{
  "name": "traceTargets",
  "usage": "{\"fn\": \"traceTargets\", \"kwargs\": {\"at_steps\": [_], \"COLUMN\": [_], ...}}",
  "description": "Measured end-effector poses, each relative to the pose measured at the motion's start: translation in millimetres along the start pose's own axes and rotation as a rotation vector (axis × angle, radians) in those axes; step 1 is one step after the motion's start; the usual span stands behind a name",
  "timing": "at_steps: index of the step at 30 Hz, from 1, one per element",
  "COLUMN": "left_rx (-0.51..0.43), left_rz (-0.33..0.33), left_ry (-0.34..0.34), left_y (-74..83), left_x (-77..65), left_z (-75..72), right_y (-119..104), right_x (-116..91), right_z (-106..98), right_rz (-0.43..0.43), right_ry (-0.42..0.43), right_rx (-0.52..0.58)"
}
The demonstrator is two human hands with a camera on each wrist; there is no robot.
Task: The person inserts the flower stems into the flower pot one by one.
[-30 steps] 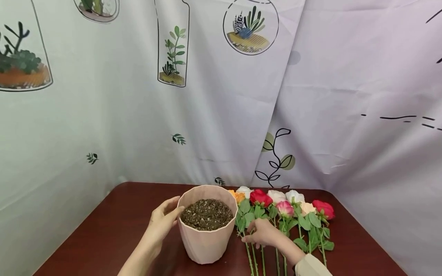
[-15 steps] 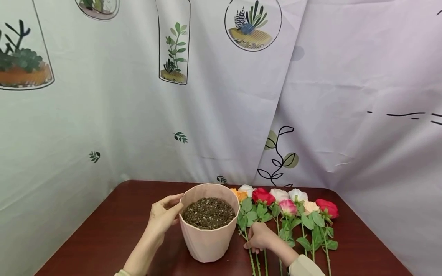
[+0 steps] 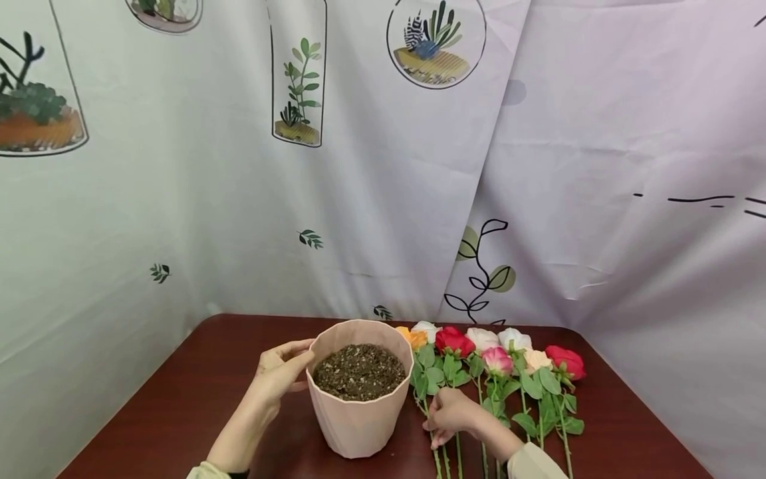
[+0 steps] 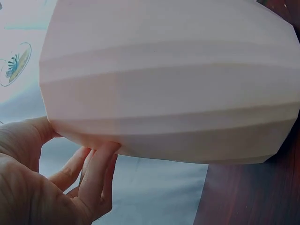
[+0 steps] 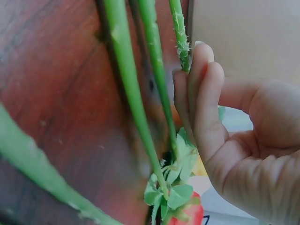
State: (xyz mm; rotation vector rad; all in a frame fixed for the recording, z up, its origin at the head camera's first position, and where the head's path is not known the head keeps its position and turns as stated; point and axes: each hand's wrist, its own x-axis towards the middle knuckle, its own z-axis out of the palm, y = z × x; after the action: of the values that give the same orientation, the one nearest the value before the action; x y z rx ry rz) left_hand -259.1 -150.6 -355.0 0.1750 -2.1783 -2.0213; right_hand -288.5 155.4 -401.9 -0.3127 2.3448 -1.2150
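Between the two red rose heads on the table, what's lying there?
In the head view, four blooms: a pale pink bloom, a bright pink bloom, a white bloom and a peach bloom.

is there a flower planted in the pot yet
No, the pot shows only dark soil inside, and the flowers are all outside it.

A curtained-off booth (image 3: 383, 186), whether in a home or a studio I cannot tell; a creased pale fabric backdrop (image 3: 371, 199) (printed with terrariums (image 3: 432, 64) and leafy sprigs (image 3: 310, 239)) hangs behind and on both sides of a reddish-brown tabletop (image 3: 161, 419) with rounded far corners
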Motion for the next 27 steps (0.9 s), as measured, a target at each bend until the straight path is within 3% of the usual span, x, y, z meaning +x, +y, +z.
{"fn": "traceTargets", "kwargs": {"at_steps": [6, 17, 27], "left_rx": [0.024, 0.108, 0.122], "left_rz": [-0.008, 0.031, 0.044], "left_ry": [-0.014, 0.011, 0.013], "left_y": [0.8, 5.5, 4.3], "left_x": [-0.3, -0.5, -2.5], "left_z": [1.0, -2.7, 0.9], "right_y": [-3, -13, -24], "right_x": [-11, -20, -31], "right_z": [-14, -37, -76], "right_rz": [-0.062, -0.205, -0.325], "right_ry": [-0.018, -0.141, -0.018], "right_rx": [0.061, 0.17, 0.086]}}
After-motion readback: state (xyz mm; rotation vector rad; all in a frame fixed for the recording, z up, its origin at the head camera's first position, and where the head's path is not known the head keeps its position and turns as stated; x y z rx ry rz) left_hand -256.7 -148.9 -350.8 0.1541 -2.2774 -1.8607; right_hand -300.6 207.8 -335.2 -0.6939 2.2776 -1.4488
